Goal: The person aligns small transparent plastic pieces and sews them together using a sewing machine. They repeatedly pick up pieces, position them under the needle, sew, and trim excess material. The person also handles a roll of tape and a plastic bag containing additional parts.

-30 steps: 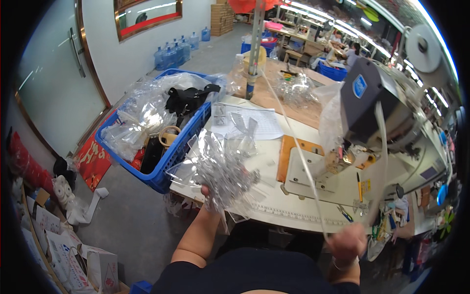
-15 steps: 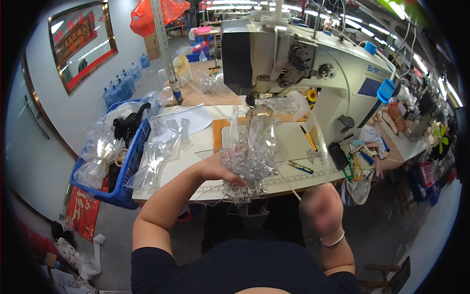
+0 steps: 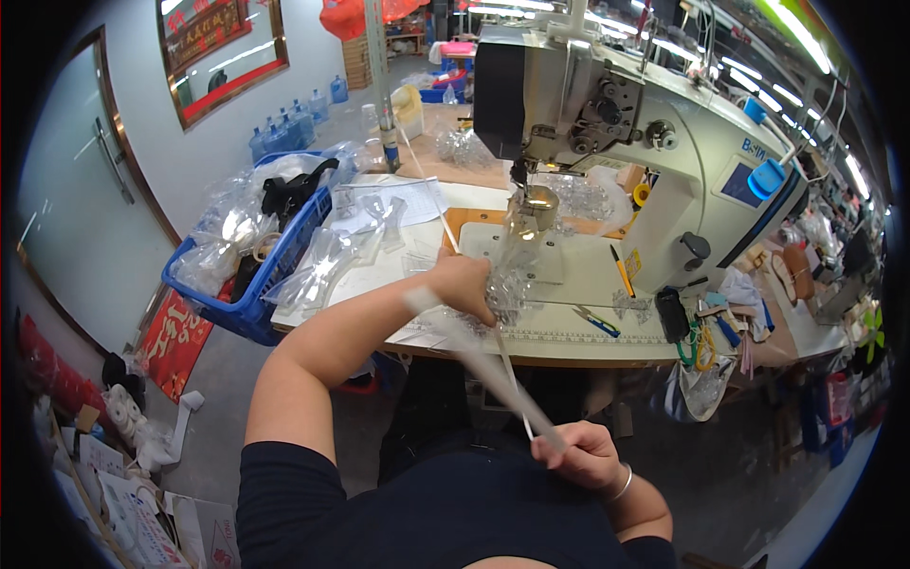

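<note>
Left hand [image 3: 464, 284] at the table [image 3: 588, 355], curled against a bundle of clear plastic pieces [image 3: 514, 289], its full grip hidden; the sewing machine [image 3: 597, 109] looms at one o'clock. Down at five o'clock, the right hand [image 3: 583, 455] is closed on a white strip [image 3: 513, 379], a loose length blurring away toward ten. Best play here: bundle pinned steady, strip drawn flat, untwisted, evenly taut, and clear of the snips [image 3: 597, 321] at four o'clock from the bundle.

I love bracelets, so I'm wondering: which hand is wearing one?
The right hand, holding the pale strip: a light-coloured bangle circles its wrist. The left hand, at the clear plastic bundle, has a bare wrist.
</note>
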